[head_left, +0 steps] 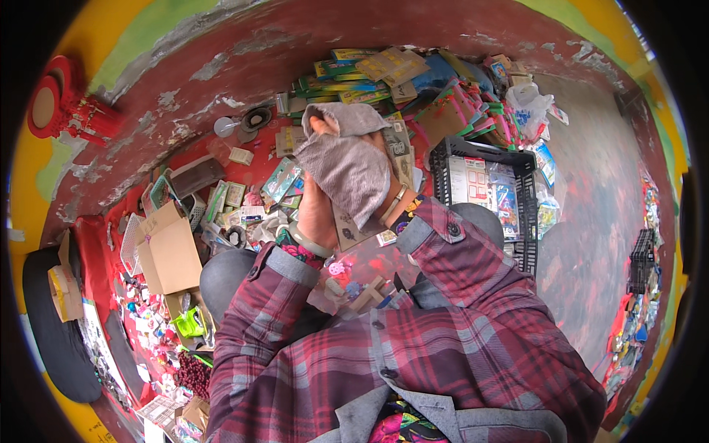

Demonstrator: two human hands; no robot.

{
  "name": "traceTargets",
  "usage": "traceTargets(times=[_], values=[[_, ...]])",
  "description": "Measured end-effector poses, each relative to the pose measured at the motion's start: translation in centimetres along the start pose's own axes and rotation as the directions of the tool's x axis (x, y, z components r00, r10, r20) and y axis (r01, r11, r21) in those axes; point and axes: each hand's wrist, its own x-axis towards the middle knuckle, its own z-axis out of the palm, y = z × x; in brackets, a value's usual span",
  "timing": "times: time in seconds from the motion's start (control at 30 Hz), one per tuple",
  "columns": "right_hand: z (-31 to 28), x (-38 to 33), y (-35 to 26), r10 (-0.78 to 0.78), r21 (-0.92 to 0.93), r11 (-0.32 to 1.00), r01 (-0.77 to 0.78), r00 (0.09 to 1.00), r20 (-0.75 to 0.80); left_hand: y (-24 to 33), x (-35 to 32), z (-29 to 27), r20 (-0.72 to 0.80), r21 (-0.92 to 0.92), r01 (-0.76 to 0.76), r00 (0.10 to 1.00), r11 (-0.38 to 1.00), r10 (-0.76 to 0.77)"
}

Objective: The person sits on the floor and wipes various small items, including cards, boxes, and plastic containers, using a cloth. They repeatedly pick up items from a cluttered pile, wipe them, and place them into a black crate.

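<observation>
A greyish-purple cloth [347,166] hangs in folds between my two hands, raised in front of my chest. My left hand [317,210] is under its left side, with fingertips showing past the upper left fold. On the other side my right hand [390,177] grips the cloth, its fingers mostly covered by the fabric. Whether anything lies inside the folds cannot be seen. Just below the cloth is a flat brown-grey board or card [351,229] on the red floor.
A black plastic crate [526,214] with flat packages stands to the right. Yellow and green packs [347,81] are piled against the far wall. To the left are an open cardboard box [166,251], a bright green plastic item [190,323] and scattered small goods.
</observation>
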Motion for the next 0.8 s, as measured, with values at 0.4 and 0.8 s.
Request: traceTargets(times=[0.4, 0.8], values=[[-5.3, 1.8, 3.5, 0.096, -0.409, 0.902, -0.140, 0.987, -0.127, 4.1, -0.6, -1.0, 0.012, 0.153, 0.057, 0.998, 0.987, -0.059], [-4.7, 1.0, 3.8, -0.110, 0.319, 0.932, 0.174, 0.972, -0.210, 7.2, -0.7, -3.2, 0.003, 0.124, 0.067, 0.998, 0.990, -0.068]])
